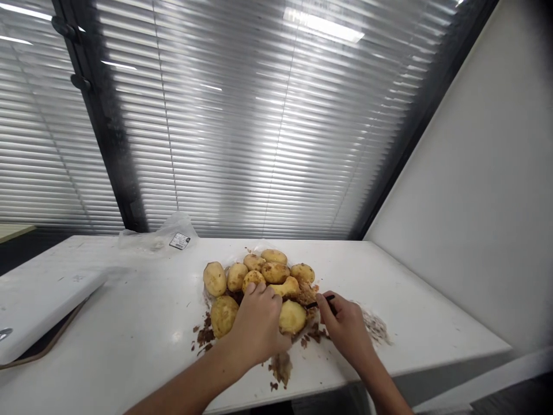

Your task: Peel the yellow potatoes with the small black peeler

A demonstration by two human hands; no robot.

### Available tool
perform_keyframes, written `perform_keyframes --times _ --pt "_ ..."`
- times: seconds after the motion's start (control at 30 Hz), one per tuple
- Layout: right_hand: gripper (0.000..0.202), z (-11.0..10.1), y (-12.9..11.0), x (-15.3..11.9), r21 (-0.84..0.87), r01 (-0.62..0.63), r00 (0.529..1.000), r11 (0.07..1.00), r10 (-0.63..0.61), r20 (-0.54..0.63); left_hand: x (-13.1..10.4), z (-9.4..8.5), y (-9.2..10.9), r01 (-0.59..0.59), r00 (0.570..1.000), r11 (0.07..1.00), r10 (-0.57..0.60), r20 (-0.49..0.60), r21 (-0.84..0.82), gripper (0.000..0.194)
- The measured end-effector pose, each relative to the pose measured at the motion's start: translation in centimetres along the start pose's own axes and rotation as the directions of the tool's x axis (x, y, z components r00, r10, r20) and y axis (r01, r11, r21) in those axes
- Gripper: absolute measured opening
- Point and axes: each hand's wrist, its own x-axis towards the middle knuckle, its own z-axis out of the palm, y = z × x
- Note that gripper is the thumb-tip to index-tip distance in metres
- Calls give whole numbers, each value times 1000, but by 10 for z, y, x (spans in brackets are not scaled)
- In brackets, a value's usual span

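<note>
Just beside left hand [259,320], potato [294,317], rounded, pale yellow; cannot tell whether left fingers grip it. Right hand [348,324], fingers clamped on slim dark tool [329,298].

The person's left grip [259,317] is a bare hand with slim fingers; to its right, the right grip [346,326] matches it. Both forearms [201,377] are bare and slender.

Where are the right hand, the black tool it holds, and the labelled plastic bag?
Right hand [347,324]: head view, back of the hand.
Black tool [311,305]: head view, exposed left end.
Labelled plastic bag [156,238]: head view, crumpled clear middle.
</note>
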Motion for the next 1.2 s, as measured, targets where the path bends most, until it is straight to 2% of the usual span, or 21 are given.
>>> perform_keyframes --times 0.13,0.23,0.3,0.43,0.6,0.73,0.9,1.0,1.13,1.2 --pt "55 -2 -1 1 34 16 996 999 -19 83 0 -1 0 1 1000 1000 -1 -3 6 33" --pt "51 -2 2 3 -33 15 1000 999 -15 9 -1 -2 1 7 1000 1000 -7 -12 0 33" --pt "51 -2 4 5 -21 0 1000 1000 0 -7 -1 -2 1 4 1000 1000 -4 -3 0 32" --pt "55 -1 7 7 111 -50 992 993 37 120 -1 -1 1 0 1000 1000 0 -4 3 34" --pt "52 -1 17 11 41 -57 998 998 56 10 -1 -2 1 12 1000 1000 -12 17 1 37" --pt "50 -4 27 9 183 -136 988 974 118 103 0 -3 1 10 1000 1000 -10 26 0 35" --pt "49 0 25 4 345 -216 975 913 184 125 2 -1 0 13 1000 1000 -13 23 3 37" --pt "51 2 22 5 270 -188 976 944 149 159 2 -1 0 16 1000 1000 -16 14 2 36" --pt "49 1 20 9 97 -122 992 988 119 32 0 -2 1 27 999 1000 -27 18 -3 35" --pt "48 0 19 9 127 -130 988 983 118 100 0 -1 1 24 1000 1000 -24 20 -3 34"
